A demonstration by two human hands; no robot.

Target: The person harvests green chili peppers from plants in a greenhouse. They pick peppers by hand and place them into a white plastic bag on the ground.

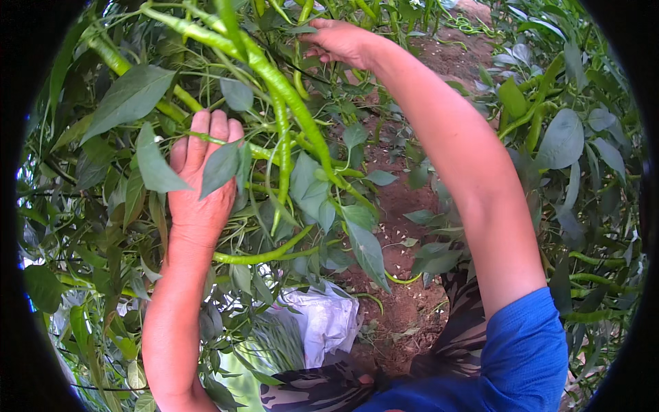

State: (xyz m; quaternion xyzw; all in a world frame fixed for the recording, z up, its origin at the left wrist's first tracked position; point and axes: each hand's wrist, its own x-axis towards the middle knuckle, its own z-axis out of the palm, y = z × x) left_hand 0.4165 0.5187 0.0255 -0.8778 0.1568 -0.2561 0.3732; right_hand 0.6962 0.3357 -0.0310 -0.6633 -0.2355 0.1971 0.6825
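Long green chili peppers [288, 92] hang from leafy plants in front of me. My left hand [203, 165] reaches into the foliage at the left, its back towards the camera and its fingers pointing away; leaves partly cover it, and whether it grips a stem or pepper is hidden. Farther off, at the top, my right hand [334, 44] is stretched out beside hanging peppers and leaves, with its fingers bent; its fingertips are partly behind foliage, so a hold on anything cannot be made out. Below my left hand, a curved green pepper [262, 256] lies across the leaves.
A white woven sack [327, 319] lies low under the plants, beside the brown soil path [406, 226]. Picked-looking green peppers [466, 23] lie on the soil farther up. More pepper plants [561, 139] stand along the right side. Thin dark lines run through the left foliage.
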